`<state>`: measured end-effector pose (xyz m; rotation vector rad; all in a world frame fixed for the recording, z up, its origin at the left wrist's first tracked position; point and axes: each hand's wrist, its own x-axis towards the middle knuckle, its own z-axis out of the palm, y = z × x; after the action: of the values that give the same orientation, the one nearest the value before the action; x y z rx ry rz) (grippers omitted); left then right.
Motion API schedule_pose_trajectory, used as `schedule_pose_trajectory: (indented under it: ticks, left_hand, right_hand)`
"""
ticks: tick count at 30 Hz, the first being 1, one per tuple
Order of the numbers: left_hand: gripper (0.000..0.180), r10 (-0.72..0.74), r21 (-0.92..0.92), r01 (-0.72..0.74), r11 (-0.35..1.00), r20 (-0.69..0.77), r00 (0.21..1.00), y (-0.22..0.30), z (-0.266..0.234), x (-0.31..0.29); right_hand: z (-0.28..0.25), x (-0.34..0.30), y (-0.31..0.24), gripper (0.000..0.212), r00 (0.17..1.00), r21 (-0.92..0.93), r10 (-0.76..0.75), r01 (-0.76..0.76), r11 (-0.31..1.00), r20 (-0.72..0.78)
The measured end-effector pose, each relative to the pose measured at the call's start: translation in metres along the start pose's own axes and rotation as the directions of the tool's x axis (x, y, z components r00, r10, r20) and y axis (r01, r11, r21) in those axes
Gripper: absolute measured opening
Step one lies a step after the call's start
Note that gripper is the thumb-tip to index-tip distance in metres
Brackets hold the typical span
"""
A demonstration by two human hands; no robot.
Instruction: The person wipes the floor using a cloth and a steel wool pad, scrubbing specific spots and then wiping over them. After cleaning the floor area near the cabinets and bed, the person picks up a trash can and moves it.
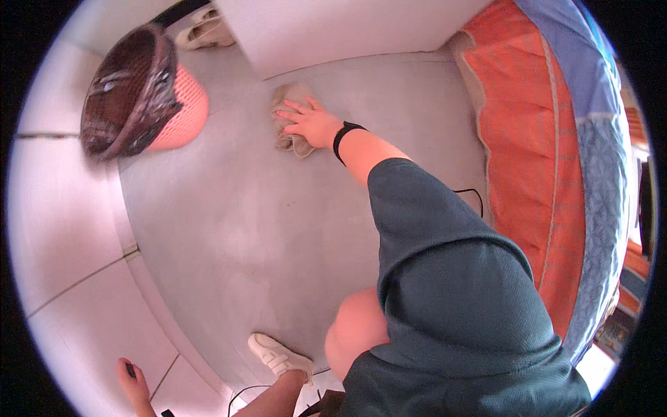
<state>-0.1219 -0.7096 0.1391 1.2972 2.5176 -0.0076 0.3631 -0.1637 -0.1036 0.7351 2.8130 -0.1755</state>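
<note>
My right hand [313, 124] lies flat with fingers spread on a crumpled beige cloth [300, 144], pressing it against the grey floor. A black band circles that wrist. At the lower left, well away from the cloth, my left hand [133, 383] is beside the pale wall. Its fingers look curled, and a small dark thing that I cannot make out shows at them.
A pink waste basket [191, 111] with a dark bag over its rim stands at the far left. Behind it are pale shoes [206, 31]. A white panel [347, 31] bounds the far side. Orange and blue bedding [521, 139] hangs along the right. A thin black cable [476, 192] lies near it.
</note>
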Motion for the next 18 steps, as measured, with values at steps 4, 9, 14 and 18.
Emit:
schedule_pose_trajectory:
  ticks: [4, 9, 14, 18]
  left_hand:
    - [0.013, -0.007, 0.089, 0.014, 0.996, -0.076, 0.997, -0.026, -0.010, 0.062]
    - [0.013, 0.067, 0.204, -0.048, 0.978, -0.085, 0.994, 0.124, -0.045, 0.074]
    - [0.012, 0.199, 0.163, -0.211, 0.964, 0.090, 0.976, 0.206, -0.033, 0.090]
    - [0.012, 0.141, 0.155, -0.165, 0.974, 0.156, 0.978, 0.228, -0.012, 0.105]
  right_hand:
    - [0.033, 0.028, -0.011, 0.036, 0.996, 0.021, 0.064, -0.063, 0.998, -0.061]
    - [0.027, -0.022, 0.058, 0.036, 0.977, 0.132, 0.190, -0.177, 0.975, -0.096]
    - [0.037, -0.075, 0.134, 0.038, 0.916, 0.035, 0.380, -0.378, 0.925, -0.133]
    - [0.049, -0.092, 0.185, 0.039, 0.873, 0.049, 0.464, -0.462, 0.885, -0.150]
